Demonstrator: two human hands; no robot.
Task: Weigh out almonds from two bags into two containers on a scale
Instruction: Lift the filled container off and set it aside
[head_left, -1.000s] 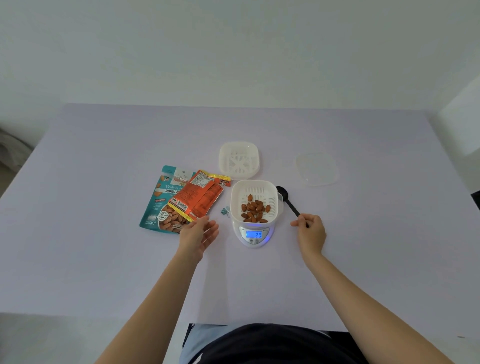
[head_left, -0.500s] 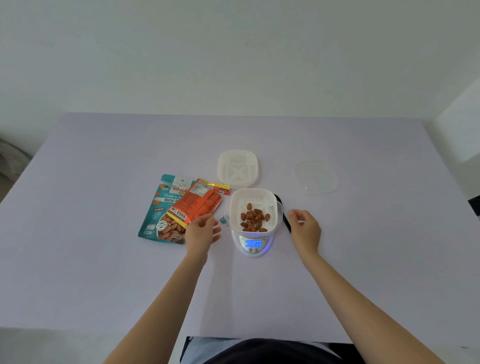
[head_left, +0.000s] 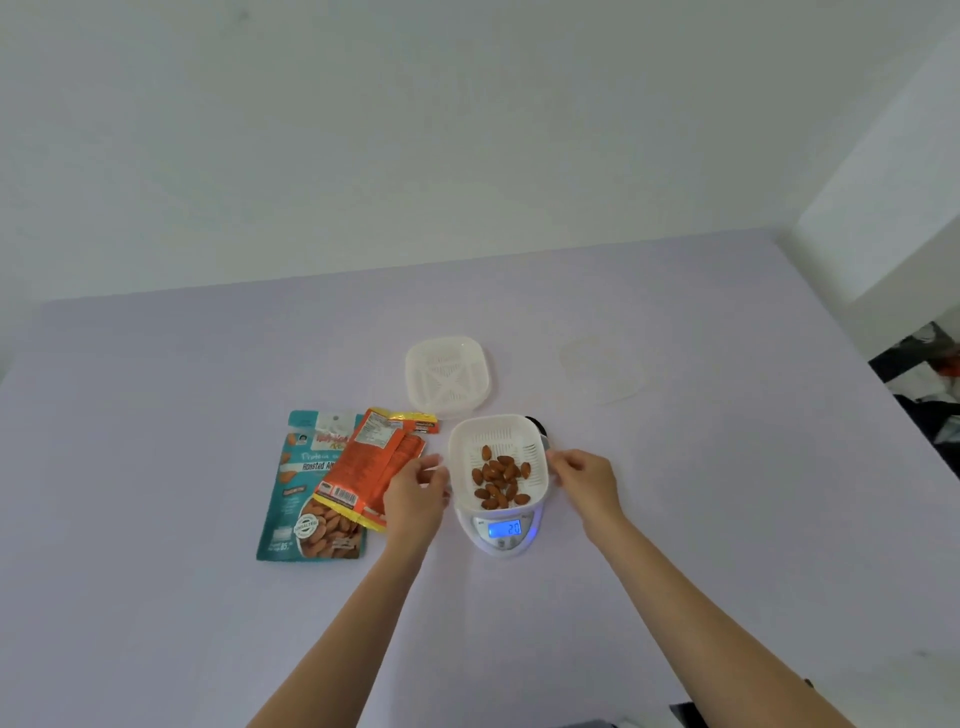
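Note:
A white slotted container (head_left: 498, 423) holding several almonds (head_left: 498, 480) sits on a small white scale (head_left: 506, 535) whose blue display reads 20. My left hand (head_left: 415, 493) is at the container's left side and my right hand (head_left: 584, 483) at its right side; both have their fingers spread, with the fingertips at the rim. A second, empty white container (head_left: 448, 374) lies behind the scale. A teal almond bag (head_left: 301, 483) lies flat to the left, and an orange bag (head_left: 374, 467) lies partly on top of it.
The bowl of a black spoon (head_left: 535, 423) shows behind the container's right corner. A clear lid (head_left: 602, 369) lies on the lilac table (head_left: 182, 415) at the back right. Dark objects (head_left: 924, 384) stand beyond the table's right edge.
My right hand has let go of the spoon's handle and moved left to the container's side. My left hand has moved from the orange bag to the container's left side.

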